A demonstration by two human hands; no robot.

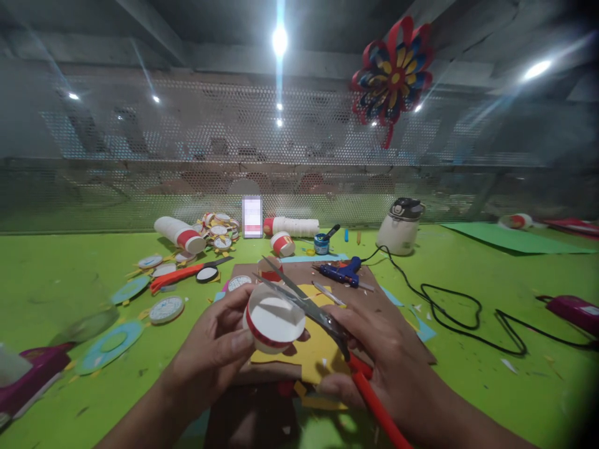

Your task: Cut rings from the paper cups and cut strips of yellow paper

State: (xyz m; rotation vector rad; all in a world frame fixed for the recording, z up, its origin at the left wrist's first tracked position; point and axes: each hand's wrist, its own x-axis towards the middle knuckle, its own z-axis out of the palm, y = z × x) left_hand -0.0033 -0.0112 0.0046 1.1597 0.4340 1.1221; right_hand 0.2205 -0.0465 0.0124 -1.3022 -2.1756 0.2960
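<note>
In my left hand [213, 343] is a short white paper cup [276, 330] with a red band at its rim, gripped at its side with the open end tilted towards me. My right hand [390, 352] holds a pair of scissors [374, 399] with red handles. The scissor blades are slightly apart and lie over the cup's far rim; whether they touch it I cannot tell. Beneath both hands are a brown board [393, 318] and yellow paper [322, 368]. Just behind the cup, partly hidden, stands another red and white cup piece [269, 269].
A blue glue gun [344, 272] lies on the board, its black cord running right. Behind stand a phone [253, 217], stacked paper cups [297, 226], a paint jar [322, 244] and a white-and-black appliance [397, 231]. Left are an orange cutter [180, 274], paper discs [166, 310] and a purple stapler-like tool [32, 377].
</note>
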